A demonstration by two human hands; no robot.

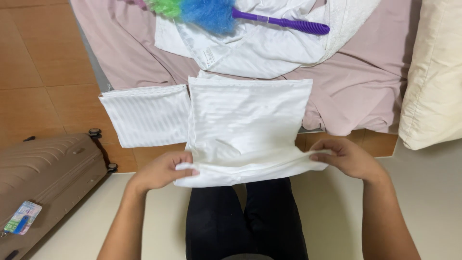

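A white striped pillowcase (245,125) hangs off the near edge of a bed with a pink sheet (356,82). My left hand (163,169) pinches its lower left corner. My right hand (344,156) grips its lower right corner, and the bottom edge is stretched between them above my black-trousered legs (245,216). A second folded white striped pillowcase (147,114) lies just to the left, on the bed's corner.
A heap of white bedding (269,45) lies further back on the bed with a blue-and-green duster with a purple handle (216,14) on it. A cream pillow (433,72) stands at right. A brown suitcase (43,178) sits on the floor at left.
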